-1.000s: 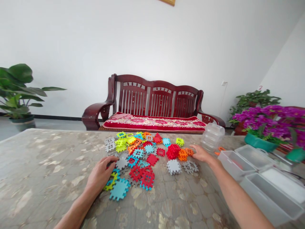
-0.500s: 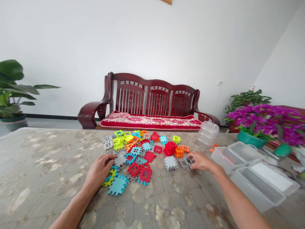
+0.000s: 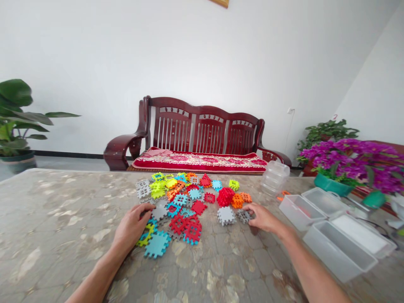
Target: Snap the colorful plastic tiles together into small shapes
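Observation:
A dark grey window-patterned interlocking block lies flat on the table, and the fingers of my right hand grip its right edge. Just left of it is a pale grey block. My left hand rests at the left side of a loose pile, thumb and bent fingers apart. Its fingertips touch or nearly touch a plain grey block. Close by are a lime green block and a large light blue block. Red window blocks lie mid-pile.
Beyond my right hand are a red stack and orange blocks. Clear plastic boxes lie open on the right, with another clear container behind. Purple flowers stand at the far right. A wooden bench is behind the table.
My right hand has shifted slightly left, bringing the dark grey block closer to the pale grey one. My left hand has stayed in place.

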Tool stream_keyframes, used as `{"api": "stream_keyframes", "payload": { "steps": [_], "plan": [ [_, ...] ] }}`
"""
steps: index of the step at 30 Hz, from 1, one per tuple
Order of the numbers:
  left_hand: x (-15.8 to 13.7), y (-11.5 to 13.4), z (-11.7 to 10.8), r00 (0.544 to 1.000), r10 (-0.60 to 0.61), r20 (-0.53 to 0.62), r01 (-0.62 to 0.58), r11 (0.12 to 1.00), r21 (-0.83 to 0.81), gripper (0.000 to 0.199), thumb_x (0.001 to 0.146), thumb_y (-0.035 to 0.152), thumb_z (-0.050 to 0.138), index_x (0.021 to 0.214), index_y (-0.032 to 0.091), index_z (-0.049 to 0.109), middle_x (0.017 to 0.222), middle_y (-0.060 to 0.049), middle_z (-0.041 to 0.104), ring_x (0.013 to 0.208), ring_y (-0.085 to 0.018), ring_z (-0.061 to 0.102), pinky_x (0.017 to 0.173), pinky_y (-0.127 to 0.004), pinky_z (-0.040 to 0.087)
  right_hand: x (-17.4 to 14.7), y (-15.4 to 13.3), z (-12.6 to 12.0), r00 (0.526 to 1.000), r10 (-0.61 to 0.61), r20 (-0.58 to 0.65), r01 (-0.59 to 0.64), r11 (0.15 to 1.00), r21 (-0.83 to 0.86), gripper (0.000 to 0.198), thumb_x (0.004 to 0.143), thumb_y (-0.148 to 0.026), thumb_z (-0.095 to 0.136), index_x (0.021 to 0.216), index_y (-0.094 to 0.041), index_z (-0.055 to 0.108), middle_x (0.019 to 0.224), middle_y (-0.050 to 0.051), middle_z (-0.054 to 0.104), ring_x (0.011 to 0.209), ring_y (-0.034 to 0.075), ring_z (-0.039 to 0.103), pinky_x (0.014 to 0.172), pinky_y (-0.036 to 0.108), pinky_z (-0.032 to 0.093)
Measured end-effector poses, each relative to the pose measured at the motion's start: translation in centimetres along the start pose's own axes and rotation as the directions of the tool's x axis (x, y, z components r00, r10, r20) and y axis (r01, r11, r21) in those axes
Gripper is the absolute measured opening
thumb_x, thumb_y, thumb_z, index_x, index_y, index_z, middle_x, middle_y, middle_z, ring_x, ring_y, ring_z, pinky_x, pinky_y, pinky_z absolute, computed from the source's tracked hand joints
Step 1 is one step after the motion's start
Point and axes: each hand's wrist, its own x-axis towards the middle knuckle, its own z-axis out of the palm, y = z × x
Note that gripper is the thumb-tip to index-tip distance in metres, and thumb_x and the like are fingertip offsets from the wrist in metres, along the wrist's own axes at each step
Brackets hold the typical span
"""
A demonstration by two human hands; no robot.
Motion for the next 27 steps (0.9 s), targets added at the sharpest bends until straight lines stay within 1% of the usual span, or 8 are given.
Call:
{"api": "stream_keyframes", "payload": {
  "steps": [3, 6, 10, 13, 15, 20, 23, 27],
  "plan": [
    [0.0, 0.0, 0.0, 1.0, -0.008, 0.006, 0.008, 1.0, 0.006, 0.035, 0.08, 0.039, 0.047, 0.097, 0.024, 0.073, 0.108, -0.006, 0.073, 0.104, -0.024, 0.066, 0.097, -0.036, 0.049, 0.0, 0.1, 0.0, 1.0, 0.013, -0.016, -0.013, 1.0, 0.003, 0.052, 0.059, -0.01, 0.06, 0.11, -0.019, 0.068, 0.11, 0.006, 0.069, 0.093, 0.023, 0.065, 0.085, 0.033, 0.051],
    [0.0, 0.0, 0.0, 1.0, 0.001, 0.002, -0.001, 1.0, 0.006, 0.034, 0.08, 0.039, 0.047, 0.096, 0.025, 0.073, 0.106, -0.005, 0.074, 0.103, -0.023, 0.067, 0.095, -0.034, 0.05, -0.1, 0.0, -0.3, 0.998, 0.038, -0.051, -0.036, 0.999, 0.028, 0.054, 0.059, -0.012, 0.06, 0.112, -0.018, 0.067, 0.116, 0.008, 0.068, 0.096, 0.025, 0.065, 0.086, 0.034, 0.051],
    [0.0, 0.0, 0.0, 1.0, 0.0, 0.0, 0.0, 1.0, 0.011, 0.035, 0.08, 0.04, 0.047, 0.097, 0.024, 0.073, 0.106, -0.005, 0.074, 0.103, -0.023, 0.067, 0.095, -0.034, 0.051, 1.0, -0.7, -1.1, 0.976, 0.105, -0.189, -0.091, 0.993, 0.08, 0.052, 0.065, -0.015, 0.058, 0.117, -0.02, 0.065, 0.12, 0.009, 0.068, 0.103, 0.026, 0.064, 0.089, 0.037, 0.05],
    [0.0, 0.0, -0.1, 1.0, -0.006, 0.002, 0.006, 1.0, 0.011, 0.035, 0.08, 0.04, 0.047, 0.096, 0.025, 0.074, 0.107, -0.005, 0.074, 0.103, -0.024, 0.067, 0.095, -0.035, 0.05, 3.0, -1.5, -1.4, 0.961, 0.079, -0.265, -0.072, 0.997, 0.037, 0.057, 0.067, -0.018, 0.062, 0.124, -0.018, 0.061, 0.125, 0.011, 0.065, 0.111, 0.028, 0.061, 0.098, 0.04, 0.046],
    [0.0, 0.0, -0.1, 1.0, -0.006, 0.004, 0.006, 1.0, 0.009, 0.035, 0.079, 0.04, 0.047, 0.096, 0.025, 0.074, 0.107, -0.006, 0.074, 0.103, -0.024, 0.067, 0.095, -0.036, 0.051, 4.4, -2.1, -1.3, 0.966, 0.053, -0.252, -0.066, 0.997, -0.044, 0.063, 0.065, -0.021, 0.067, 0.128, -0.016, 0.059, 0.128, 0.014, 0.063, 0.117, 0.031, 0.058, 0.103, 0.044, 0.042],
    [0.0, 0.0, -0.1, 1.0, -0.004, -0.001, 0.004, 1.0, 0.015, 0.036, 0.079, 0.04, 0.047, 0.096, 0.024, 0.074, 0.107, -0.006, 0.074, 0.103, -0.024, 0.067, 0.095, -0.036, 0.051, 6.3, -3.2, -0.9, 0.993, 0.036, -0.112, -0.061, 0.972, -0.229, 0.078, 0.062, -0.028, 0.076, 0.136, -0.016, 0.055, 0.135, 0.015, 0.059, 0.12, 0.035, 0.054, 0.104, 0.046, 0.039],
    [0.0, 0.0, -0.1, 1.0, 0.001, -0.009, -0.001, 1.0, 0.014, 0.035, 0.079, 0.039, 0.047, 0.095, 0.024, 0.074, 0.106, -0.006, 0.074, 0.102, -0.024, 0.067, 0.095, -0.036, 0.051, 6.5, -3.4, -0.9, 0.998, 0.018, -0.056, -0.034, 0.952, -0.304, 0.076, 0.062, -0.028, 0.076, 0.135, -0.019, 0.056, 0.132, 0.011, 0.062, 0.118, 0.034, 0.055, 0.103, 0.043, 0.039],
    [0.0, 0.0, -0.2, 1.0, -0.007, 0.004, 0.007, 1.0, 0.02, 0.035, 0.079, 0.04, 0.047, 0.096, 0.025, 0.074, 0.107, -0.005, 0.074, 0.103, -0.024, 0.067, 0.095, -0.035, 0.051, 6.8, -3.2, -1.0, 0.997, 0.037, -0.074, -0.059, 0.939, -0.339, 0.067, 0.064, -0.024, 0.074, 0.13, -0.02, 0.061, 0.126, 0.011, 0.066, 0.115, 0.035, 0.057, 0.1, 0.043, 0.041]
  ]
}}
